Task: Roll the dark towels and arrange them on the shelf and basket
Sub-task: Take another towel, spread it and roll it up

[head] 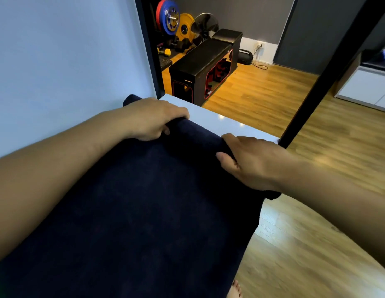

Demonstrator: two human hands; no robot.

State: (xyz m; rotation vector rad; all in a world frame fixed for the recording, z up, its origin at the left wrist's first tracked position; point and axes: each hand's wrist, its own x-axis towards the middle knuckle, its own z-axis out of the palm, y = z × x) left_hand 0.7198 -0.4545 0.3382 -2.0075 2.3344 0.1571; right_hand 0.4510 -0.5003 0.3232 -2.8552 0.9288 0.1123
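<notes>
A dark navy towel [144, 211] lies spread over a white bench [219, 119], its far end rolled into a tight tube. The left hand [152, 119] and the right hand [247, 160] each clasp the roll, fingers curled over it. The towel's near end hangs off the bench above a wooden floor [284, 254]. Weight plates [172, 18] stand in the room beyond.
</notes>
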